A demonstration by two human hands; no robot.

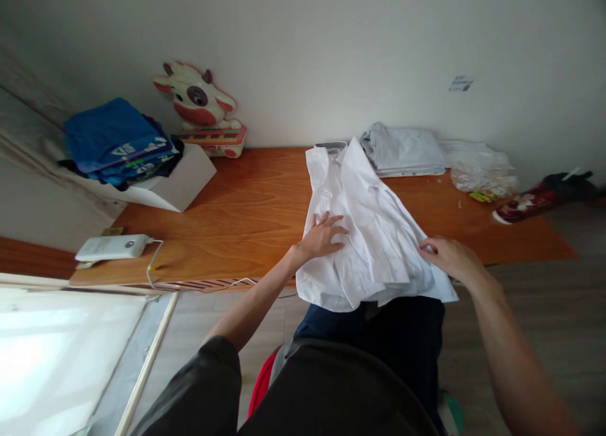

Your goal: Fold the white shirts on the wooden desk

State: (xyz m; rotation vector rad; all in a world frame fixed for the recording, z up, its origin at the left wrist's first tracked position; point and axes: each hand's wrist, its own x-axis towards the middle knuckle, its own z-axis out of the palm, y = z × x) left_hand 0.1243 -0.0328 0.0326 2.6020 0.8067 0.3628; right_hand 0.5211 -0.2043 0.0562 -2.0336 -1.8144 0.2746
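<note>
The left hand [326, 235] lies palm down on the white shirt [374, 228], with its fingers spread wide and gripping nothing; it only rests on the cloth. The right hand [449, 258] is at the right edge of the same shirt, thumb and fingers bent close together, but I cannot tell if they really pinch the fabric. The shirt lies on the table [255, 202], its collar toward the wall and its lower part hanging past the front edge, above the person's legs. The step in hand seems to be the arranging of this shirt, one hand steadying and the other working at the side. In my judgement, the next move calls for a sure hold on that loose edge and light pressure from the left hand, because the cloth is soft and wrinkled. Behind the shirt is a pile of folded clothes [409, 149], then a plastic bag [485, 171] and a dark red bottle [528, 204]. On the left side stand a cow toy [199, 105] and a white box [182, 183] carrying blue clothes [113, 133].
</note>
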